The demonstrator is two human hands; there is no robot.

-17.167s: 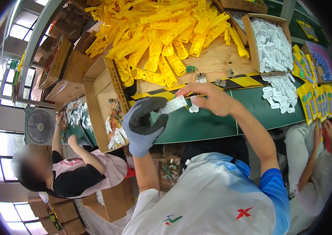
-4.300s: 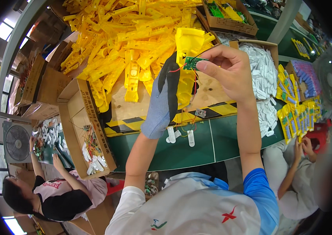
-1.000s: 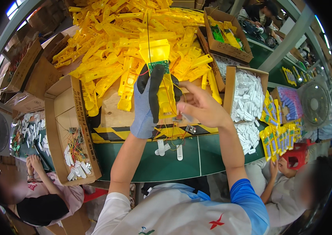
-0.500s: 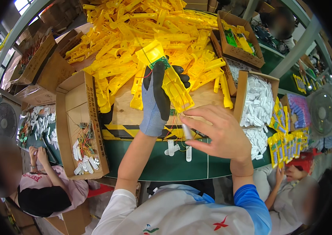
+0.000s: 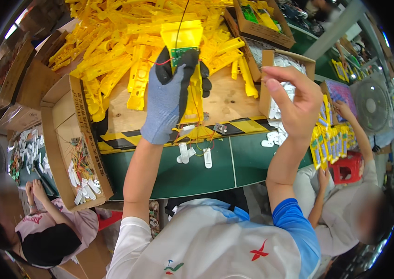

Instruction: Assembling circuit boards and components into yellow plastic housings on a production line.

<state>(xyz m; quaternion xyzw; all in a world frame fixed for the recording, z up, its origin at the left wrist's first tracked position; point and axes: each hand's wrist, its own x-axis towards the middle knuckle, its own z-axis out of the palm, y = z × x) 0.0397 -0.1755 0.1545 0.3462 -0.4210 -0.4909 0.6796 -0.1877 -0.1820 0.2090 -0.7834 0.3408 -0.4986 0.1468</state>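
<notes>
Circuit board (image 5: 184,52) and yellow casing (image 5: 181,33) sit together in the gloved left hand (image 5: 169,95), upper middle of the frame. The left hand is closed around the casing, its thumb against the board; a black wire (image 5: 183,21) rises from there to the top edge. Right of centre, the bare right hand (image 5: 298,104) is raised with bent fingers, thumb and forefinger a narrow gap apart; I cannot tell whether anything small is between them.

Below the casing, thin wires (image 5: 212,138) trail to white pieces (image 5: 207,158) on the green table (image 5: 183,179), and a small metal part (image 5: 220,128) lies by the striped tape (image 5: 248,124). A heap of yellow casings (image 5: 127,32) fills the upper left and middle, behind bare wood (image 5: 229,100). At left, an open carton (image 5: 62,109) holds wired parts and more white pieces. Yellow packs (image 5: 327,144) lie at right, near a co-worker's hand (image 5: 344,111).
</notes>
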